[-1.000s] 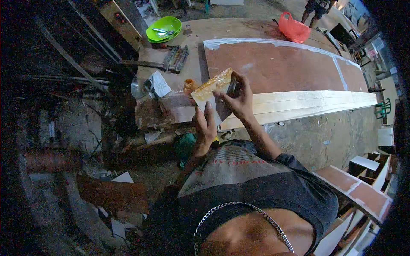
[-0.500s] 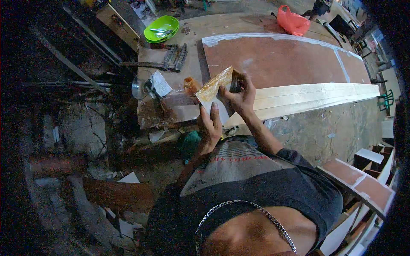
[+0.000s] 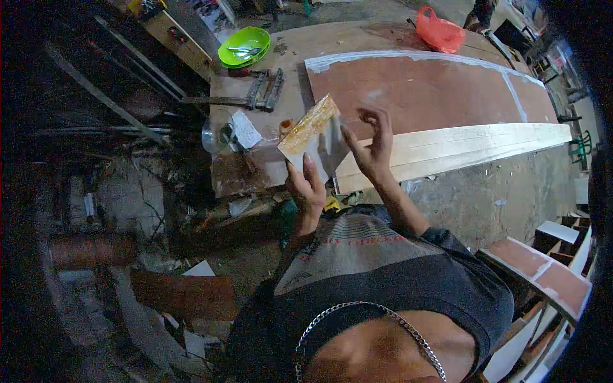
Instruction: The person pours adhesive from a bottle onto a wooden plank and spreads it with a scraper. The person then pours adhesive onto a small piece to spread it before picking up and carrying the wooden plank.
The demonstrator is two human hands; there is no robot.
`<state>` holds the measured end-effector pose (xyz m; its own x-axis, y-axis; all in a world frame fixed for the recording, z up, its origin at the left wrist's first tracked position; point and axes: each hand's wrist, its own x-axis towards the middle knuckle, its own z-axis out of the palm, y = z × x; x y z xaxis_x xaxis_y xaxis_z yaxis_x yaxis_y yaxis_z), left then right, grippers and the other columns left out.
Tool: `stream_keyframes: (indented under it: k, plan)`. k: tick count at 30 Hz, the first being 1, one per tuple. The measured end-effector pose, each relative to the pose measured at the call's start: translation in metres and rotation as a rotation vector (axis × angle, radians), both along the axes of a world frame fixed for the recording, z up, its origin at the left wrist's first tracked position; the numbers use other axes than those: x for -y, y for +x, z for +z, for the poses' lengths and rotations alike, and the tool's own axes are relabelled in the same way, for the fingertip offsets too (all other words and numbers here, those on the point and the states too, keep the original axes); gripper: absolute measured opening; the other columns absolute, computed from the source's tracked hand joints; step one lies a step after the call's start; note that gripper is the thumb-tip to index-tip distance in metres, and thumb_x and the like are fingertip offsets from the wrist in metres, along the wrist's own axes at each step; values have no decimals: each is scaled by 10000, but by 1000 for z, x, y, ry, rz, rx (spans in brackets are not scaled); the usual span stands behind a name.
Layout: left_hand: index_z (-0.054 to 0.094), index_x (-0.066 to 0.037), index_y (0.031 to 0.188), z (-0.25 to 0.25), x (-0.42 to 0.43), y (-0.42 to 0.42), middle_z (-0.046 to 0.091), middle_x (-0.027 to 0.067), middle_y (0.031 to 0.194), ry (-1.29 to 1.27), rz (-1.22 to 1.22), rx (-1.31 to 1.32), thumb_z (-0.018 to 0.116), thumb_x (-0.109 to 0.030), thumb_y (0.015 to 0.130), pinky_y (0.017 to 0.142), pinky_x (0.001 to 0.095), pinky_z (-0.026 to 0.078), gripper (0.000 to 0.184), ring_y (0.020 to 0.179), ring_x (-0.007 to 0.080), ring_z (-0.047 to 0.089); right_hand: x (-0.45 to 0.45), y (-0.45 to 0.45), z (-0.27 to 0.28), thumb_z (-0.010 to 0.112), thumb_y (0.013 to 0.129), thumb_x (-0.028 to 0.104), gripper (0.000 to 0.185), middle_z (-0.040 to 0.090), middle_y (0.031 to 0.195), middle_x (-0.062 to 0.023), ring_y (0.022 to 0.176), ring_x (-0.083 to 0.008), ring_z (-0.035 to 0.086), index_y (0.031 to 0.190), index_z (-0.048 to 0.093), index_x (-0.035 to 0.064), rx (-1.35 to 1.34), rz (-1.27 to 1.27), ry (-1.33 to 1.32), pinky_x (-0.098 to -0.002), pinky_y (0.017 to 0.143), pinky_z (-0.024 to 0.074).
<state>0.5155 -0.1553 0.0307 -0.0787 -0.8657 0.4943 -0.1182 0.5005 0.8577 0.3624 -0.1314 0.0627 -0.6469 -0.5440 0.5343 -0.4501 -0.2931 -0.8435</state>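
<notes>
My left hand [image 3: 308, 191] grips the lower edge of a small white flat panel [image 3: 331, 145], with an amber, glossy smear [image 3: 308, 126] along its upper part. The panel is tilted over the table's near edge. At its right side is my right hand [image 3: 375, 152], with thumb and fingers apart and nothing visible between them. Its thumb is close to the panel's edge; I cannot tell whether they touch. Behind the panel an orange-brown container [image 3: 287, 126] is partly hidden. A whitish crumpled piece [image 3: 244, 129] lies further left, near a clear round container [image 3: 211, 135].
On the wooden table [image 3: 294, 76] are green bowls [image 3: 244, 48] with cutlery, a metal clamp [image 3: 265, 89] and a red plastic bag [image 3: 439, 32]. A large brown panel [image 3: 415, 89] with white edging lies beside pale boards [image 3: 447, 145]. Shelf-like pieces [image 3: 536, 268] stand right.
My right hand has come away from the panel's face to its right side, its fingers opening. My left hand has moved the panel slightly left and down.
</notes>
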Motion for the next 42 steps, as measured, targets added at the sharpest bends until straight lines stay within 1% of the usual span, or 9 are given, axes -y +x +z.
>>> stream_keyframes:
  k: [7,14,18,21,27,32,35,40,42]
  plan:
    - [469,90,1343,-5,0,6,625,287,1217,-160,-29,254,515,-113,1019,942,388,488,385,1135,382,638,2,1,22,706,903,177,160,684,815,-119,623,-232,564,916,656,25,-317,312,341,-382,689,439]
    - [559,85,1258,-25,-7,13,674,185,1138,171,-268,72,541,-133,1028,891,374,514,317,1035,266,653,7,-30,-28,611,945,140,265,662,1083,-226,942,-367,632,1176,624,10,-442,413,420,-483,856,465]
    - [544,72,1295,-34,7,23,669,270,1128,122,-345,442,581,-200,1003,783,446,535,400,982,424,671,6,-39,-26,568,996,219,290,663,1027,-253,883,-379,654,1186,609,4,-279,641,647,-465,813,509]
    - [569,60,1253,-56,10,11,684,265,978,-542,-160,336,584,-206,995,636,501,502,370,811,451,664,-11,-42,-31,543,1006,262,342,672,992,-259,877,-410,669,1223,582,0,-169,633,555,-445,798,525]
    - [618,7,954,-1,-3,1,619,249,767,-142,-487,510,560,-182,995,601,479,466,202,719,420,642,-23,-47,-34,618,960,266,264,679,894,-239,810,-416,674,995,635,5,-213,520,654,-448,682,513]
    - [606,12,948,-14,-12,-14,616,241,776,-19,-395,326,549,-215,997,614,457,470,239,695,412,617,-23,-34,-48,657,920,249,266,628,716,-183,602,-255,585,901,632,-16,-145,269,588,-407,599,484]
    - [616,16,940,-21,-9,-16,616,219,783,90,-336,273,551,-220,988,633,424,476,249,681,370,598,-20,-35,-41,679,883,310,280,666,753,-229,694,-434,658,894,662,31,-258,219,715,-489,616,507]
    - [647,61,1064,-63,-5,-21,673,284,921,138,-228,57,588,-167,975,710,425,512,252,867,339,700,-5,-55,-145,662,897,194,149,669,771,-215,678,-345,641,887,659,45,-153,183,612,-465,650,503]
    - [663,23,1086,-13,-8,-11,666,295,888,99,-225,197,593,-180,974,652,450,516,242,820,415,698,-7,-41,-85,678,879,206,150,675,772,-195,671,-353,643,885,681,56,-397,166,766,-471,649,514]
